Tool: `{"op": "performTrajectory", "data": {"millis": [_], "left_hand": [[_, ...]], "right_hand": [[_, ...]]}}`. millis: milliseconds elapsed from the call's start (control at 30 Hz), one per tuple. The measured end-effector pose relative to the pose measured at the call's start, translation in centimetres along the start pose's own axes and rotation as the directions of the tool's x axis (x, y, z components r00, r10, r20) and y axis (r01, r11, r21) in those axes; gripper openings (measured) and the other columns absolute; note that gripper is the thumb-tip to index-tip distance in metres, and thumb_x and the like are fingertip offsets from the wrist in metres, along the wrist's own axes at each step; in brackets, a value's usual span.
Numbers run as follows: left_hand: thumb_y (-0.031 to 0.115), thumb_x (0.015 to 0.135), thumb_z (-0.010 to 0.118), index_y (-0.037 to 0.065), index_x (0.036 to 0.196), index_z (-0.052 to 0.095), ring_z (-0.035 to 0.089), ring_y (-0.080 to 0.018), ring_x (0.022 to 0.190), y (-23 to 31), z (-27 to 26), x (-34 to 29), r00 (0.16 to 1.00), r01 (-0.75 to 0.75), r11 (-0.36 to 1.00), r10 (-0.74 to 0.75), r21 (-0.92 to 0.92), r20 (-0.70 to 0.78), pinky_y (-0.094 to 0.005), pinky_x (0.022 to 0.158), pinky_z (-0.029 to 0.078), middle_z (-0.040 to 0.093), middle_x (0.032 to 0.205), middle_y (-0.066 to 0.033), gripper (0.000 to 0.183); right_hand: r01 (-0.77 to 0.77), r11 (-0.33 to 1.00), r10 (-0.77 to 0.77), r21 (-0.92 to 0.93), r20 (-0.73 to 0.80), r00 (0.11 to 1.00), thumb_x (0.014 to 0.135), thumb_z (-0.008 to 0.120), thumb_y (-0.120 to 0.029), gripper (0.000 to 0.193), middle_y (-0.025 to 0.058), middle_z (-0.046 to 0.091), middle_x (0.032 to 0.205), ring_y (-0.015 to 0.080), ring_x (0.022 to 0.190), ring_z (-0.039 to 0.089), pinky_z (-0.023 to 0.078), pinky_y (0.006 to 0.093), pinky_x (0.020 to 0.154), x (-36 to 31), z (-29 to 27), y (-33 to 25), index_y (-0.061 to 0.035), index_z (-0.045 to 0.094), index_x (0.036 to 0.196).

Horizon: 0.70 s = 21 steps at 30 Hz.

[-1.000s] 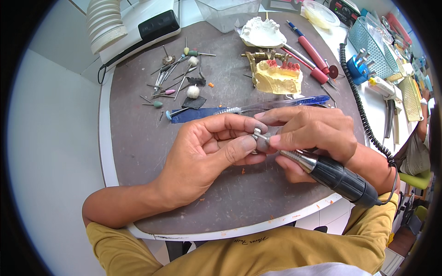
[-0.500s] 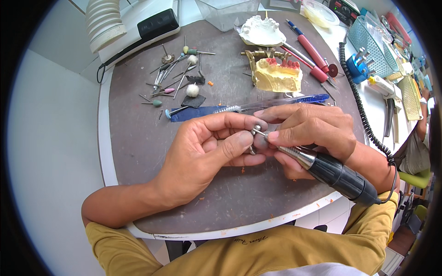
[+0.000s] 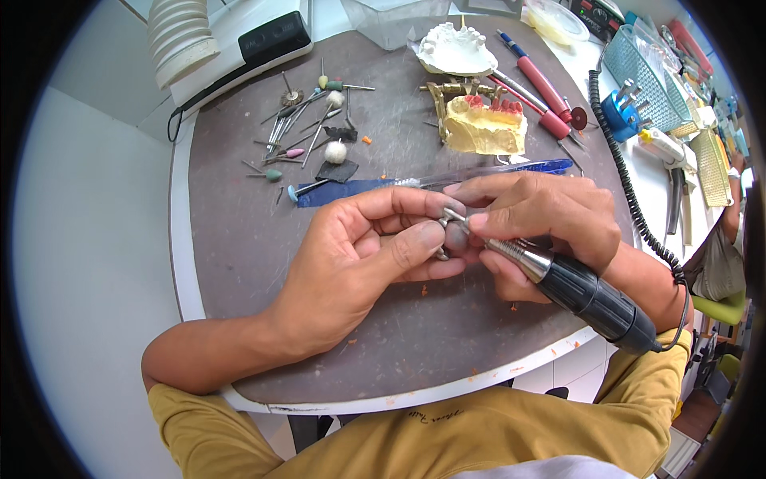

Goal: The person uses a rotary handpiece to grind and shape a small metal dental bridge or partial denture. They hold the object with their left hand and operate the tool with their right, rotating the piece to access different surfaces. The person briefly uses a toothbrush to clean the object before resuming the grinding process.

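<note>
- Small, shiny, rounded silver metal piece (image 3: 442, 254): pinched between the thumb and curled fingertips of the left hand (image 3: 355, 267), above the middle of the scratched brown worktop (image 3: 239, 271), well back from its curved white front edge.
- Black ribbed handpiece with tapered silver metal nose (image 3: 594, 299): gripped by the right hand (image 3: 550, 223), fingers closed about the nose; its slender tip is held at the piece, though contact cannot be told.
- Yellow plaster dental model with red tooth parts (image 3: 483, 132): placed toward the right rear corner.
- Thin-shanked burs with stone and felt heads (image 3: 335, 152): scattered toward the left rear corner.
</note>
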<state>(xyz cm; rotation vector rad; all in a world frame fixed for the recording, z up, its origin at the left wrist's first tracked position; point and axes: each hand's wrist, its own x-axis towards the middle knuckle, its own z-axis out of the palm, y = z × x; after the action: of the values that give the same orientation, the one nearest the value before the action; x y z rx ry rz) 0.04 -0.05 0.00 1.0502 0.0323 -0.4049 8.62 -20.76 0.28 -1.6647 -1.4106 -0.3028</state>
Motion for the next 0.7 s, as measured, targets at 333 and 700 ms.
{"op": "performTrajectory", "data": {"millis": [333,700], "left_hand": [[0.01,0.098,0.056,-0.001,0.123,0.052,0.064,-0.0194,0.107,-0.05,0.12,0.04,1.0,-0.008,1.0,0.008,0.017,0.006,-0.0366,0.094,0.056,0.062,0.114,-0.012,0.028],[0.009,0.098,0.054,-0.001,0.123,0.053,0.064,-0.0186,0.107,0.01,-0.12,0.02,1.0,-0.002,1.0,0.001,0.017,0.019,-0.036,0.093,0.057,0.062,0.115,-0.0116,0.027]], "right_hand": [[0.018,1.0,-0.018,0.011,-0.002,1.0,0.067,0.075,0.002,0.025,0.0174,0.071,0.087,0.0247,0.072,0.072,0.057,0.0297,0.061,-0.24,-0.05,0.3,-0.0013,0.067,0.09],[-0.006,1.0,0.006,0.009,-0.011,1.0,0.066,0.076,0.002,0.025,0.0169,0.071,0.086,0.0255,0.073,0.072,0.058,0.0301,0.062,-0.15,-0.02,0.24,-0.0011,0.067,0.089]]}}
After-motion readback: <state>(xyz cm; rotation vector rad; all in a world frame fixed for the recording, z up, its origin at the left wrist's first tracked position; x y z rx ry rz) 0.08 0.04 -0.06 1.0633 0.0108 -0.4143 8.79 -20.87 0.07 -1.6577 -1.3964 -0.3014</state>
